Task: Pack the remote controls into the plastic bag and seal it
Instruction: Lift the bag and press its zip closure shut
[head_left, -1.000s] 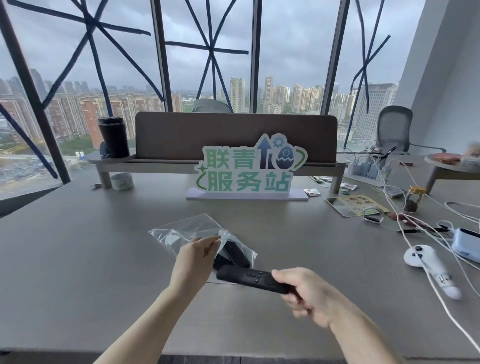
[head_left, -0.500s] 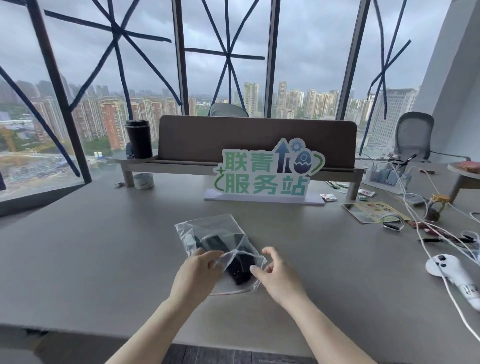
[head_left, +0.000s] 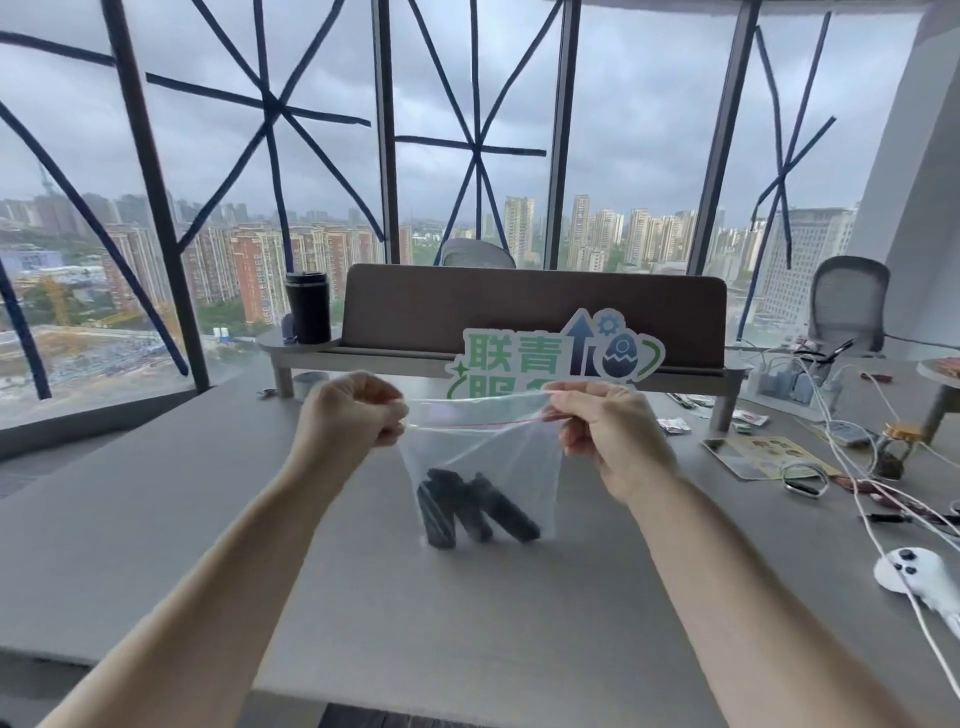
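Observation:
A clear plastic zip bag (head_left: 509, 462) hangs in the air above the grey table (head_left: 156, 519), stretched between my hands. My left hand (head_left: 353, 415) pinches its top left corner. My right hand (head_left: 602, 431) pinches the top right corner near the red zip line. Three black remote controls (head_left: 467, 506) lie bunched at the bottom of the bag. The two sides of the bag's mouth look slightly apart between my hands.
A green and white sign (head_left: 556, 353) stands behind the bag in front of a brown desk divider (head_left: 519, 306). A black tumbler (head_left: 308, 306) sits at the back left. Cables, a white controller (head_left: 914, 571), a small jar (head_left: 896, 447) and cards lie at the right.
One second ago my right hand held a remote beside the bag on the table. That remote is now inside, and both hands have lifted the bag by its top corners.

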